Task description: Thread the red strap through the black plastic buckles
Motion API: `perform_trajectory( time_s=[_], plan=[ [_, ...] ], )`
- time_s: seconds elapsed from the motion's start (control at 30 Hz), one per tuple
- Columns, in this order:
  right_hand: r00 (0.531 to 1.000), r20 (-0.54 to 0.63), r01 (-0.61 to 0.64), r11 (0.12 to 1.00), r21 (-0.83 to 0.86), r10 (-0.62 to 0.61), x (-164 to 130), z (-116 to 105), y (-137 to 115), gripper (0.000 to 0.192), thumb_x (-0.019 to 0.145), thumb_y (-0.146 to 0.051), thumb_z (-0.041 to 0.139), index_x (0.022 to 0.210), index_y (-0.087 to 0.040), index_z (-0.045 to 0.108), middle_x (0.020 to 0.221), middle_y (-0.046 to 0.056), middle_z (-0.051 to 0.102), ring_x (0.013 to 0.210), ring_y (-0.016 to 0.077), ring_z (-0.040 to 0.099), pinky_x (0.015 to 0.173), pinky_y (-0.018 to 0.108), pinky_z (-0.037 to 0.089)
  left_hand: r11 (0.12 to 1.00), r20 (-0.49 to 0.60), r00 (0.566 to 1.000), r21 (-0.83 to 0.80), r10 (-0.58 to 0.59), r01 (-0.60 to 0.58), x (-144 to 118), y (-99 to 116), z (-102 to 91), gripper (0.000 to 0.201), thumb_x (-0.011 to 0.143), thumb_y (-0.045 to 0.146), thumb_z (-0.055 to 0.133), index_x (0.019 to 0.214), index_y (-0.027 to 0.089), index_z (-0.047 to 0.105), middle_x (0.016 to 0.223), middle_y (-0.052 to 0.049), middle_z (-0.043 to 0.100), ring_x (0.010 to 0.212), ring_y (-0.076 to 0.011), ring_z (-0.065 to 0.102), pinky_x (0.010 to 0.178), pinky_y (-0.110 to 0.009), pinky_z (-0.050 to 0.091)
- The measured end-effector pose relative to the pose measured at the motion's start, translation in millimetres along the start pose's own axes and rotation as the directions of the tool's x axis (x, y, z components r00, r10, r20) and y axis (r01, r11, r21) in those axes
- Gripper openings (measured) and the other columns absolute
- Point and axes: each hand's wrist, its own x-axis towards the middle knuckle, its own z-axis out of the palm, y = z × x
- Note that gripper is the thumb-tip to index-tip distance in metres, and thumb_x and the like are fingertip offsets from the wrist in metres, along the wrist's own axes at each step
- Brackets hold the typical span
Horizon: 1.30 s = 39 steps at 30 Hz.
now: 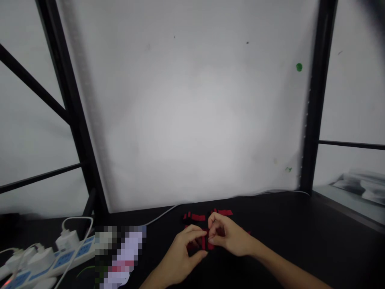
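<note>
My left hand (180, 255) curves round a red strap (203, 243) with dark parts, low in the middle of the view. Its thumb and fingers lie along the strap's left side. From the right, my right hand (233, 237) has curled fingers, with thumb and index finger pinched at the same strap. The fingers cover much of it, so its exact shape is hidden. Just beyond my hands lie two more red pieces with black parts: a left red strap (197, 217) and a right red strap (225, 212), the latter partly behind my right hand.
A white power strip (87, 251) with several plugs (67, 241) and cables sits at lower left. Beside it is a blurred-out pale object (128, 249). A thin cable (164, 214) runs along the back of the black table (282, 228), below a white panel (198, 112) between dark posts.
</note>
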Motion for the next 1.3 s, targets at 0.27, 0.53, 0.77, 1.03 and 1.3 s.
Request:
perform_trajectory(
  time_s=[0.27,0.53,0.77,1.03,1.3],
  plan=[
    [0.997,-0.033,0.066,0.98,-0.19,-0.074,-1.5,4.8,-4.7,0.016,0.085,-0.021,0.061,0.101,-0.021,0.065,0.08,-0.001,0.066,0.076,0.015,0.06,0.076,0.028,0.047,0.98,-0.108,0.985,-0.159,-0.135,0.117,4.5,-13.8,2.1,0.017,0.088,0.032,0.06,0.085,0.016,0.063,0.085,-0.004,0.066,0.081,-0.0186,0.062,0.076,-0.031,0.048],
    [0.993,-0.068,0.055,0.909,-0.412,-0.091,-4.6,10.3,-11.8,0.024,0.085,-0.016,0.054,0.103,-0.025,0.069,0.086,0.001,0.069,0.087,0.0189,0.059,0.085,0.034,0.044,0.969,-0.063,0.97,-0.092,-0.234,0.228,6.2,-19.3,4.8,0.029,0.085,0.043,0.055,0.069,0.018,0.052,0.065,0.005,0.045,0.063,-0.0134,0.042,0.061,-0.025,0.035],
    [0.996,0.016,0.083,0.773,-0.629,-0.093,-8.9,14.8,-15.9,0.041,0.072,-0.028,0.073,0.112,-0.03,0.067,0.11,0.005,0.063,0.109,0.0275,0.05,0.106,0.054,0.021,0.972,-0.099,0.97,-0.091,-0.224,0.215,7.0,-25.7,11.5,0.033,0.084,0.047,0.055,0.069,0.018,0.051,0.065,0.005,0.045,0.061,-0.013,0.04,0.059,-0.024,0.033],
    [0.996,0.068,0.087,0.751,-0.655,-0.056,-9.3,6.3,-14.4,0.039,0.081,-0.03,0.066,0.119,-0.028,0.066,0.106,0.007,0.067,0.106,0.0278,0.051,0.103,0.053,0.023,0.932,-0.187,0.937,-0.27,-0.296,0.241,10.7,-27.2,2.5,0.032,0.082,0.044,0.054,0.072,0.016,0.062,0.059,0.002,0.054,0.053,-0.0128,0.047,0.054,-0.024,0.036],
    [0.989,0.134,0.062,0.666,-0.744,0.057,-6.0,-7.6,-1.1,0.057,0.075,-0.048,0.075,0.127,-0.03,0.06,0.113,0.007,0.06,0.107,0.0282,0.048,0.1,0.049,0.029,0.935,-0.218,0.946,-0.314,-0.238,0.163,10.2,-18.7,-0.5,0.034,0.081,0.045,0.064,0.065,0.015,0.065,0.063,0.0,0.061,0.062,-0.015,0.054,0.061,-0.025,0.042]
  ],
)
